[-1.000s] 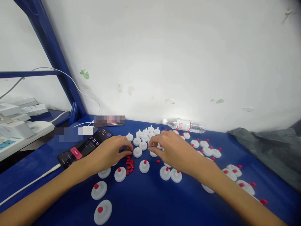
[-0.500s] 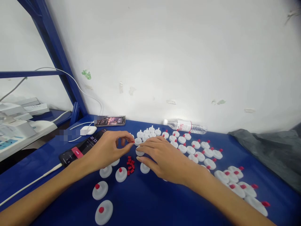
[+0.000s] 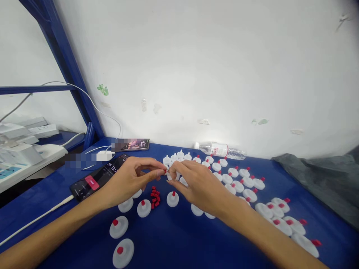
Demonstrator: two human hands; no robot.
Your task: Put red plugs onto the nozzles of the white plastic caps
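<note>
From my remote seat, the widest risk I see over the glossy blue tabletop (image 3: 159,243) is the right forearm (image 3: 252,221): it crosses close to the white plastic discs with red-tipped spouts (image 3: 230,189), and a sideways swing could, I judge, scatter them. The right hand (image 3: 200,183) curves thumb and fingers about a round white plastic disc (image 3: 174,178); I cannot tell whether they grip it, and a loose hold could let it tip into the white discs with bare spouts (image 3: 166,161) just behind. The left hand (image 3: 134,178) pinches a small red plastic cap (image 3: 165,172) between thumb and forefinger; so little of it shows that a slight twist might pop it free, perhaps onto the heap of loose red caps (image 3: 156,194). The disc lies at the right fingertips, between both hands; the cap sits at the left fingertips, just beside the disc's left edge.
</note>
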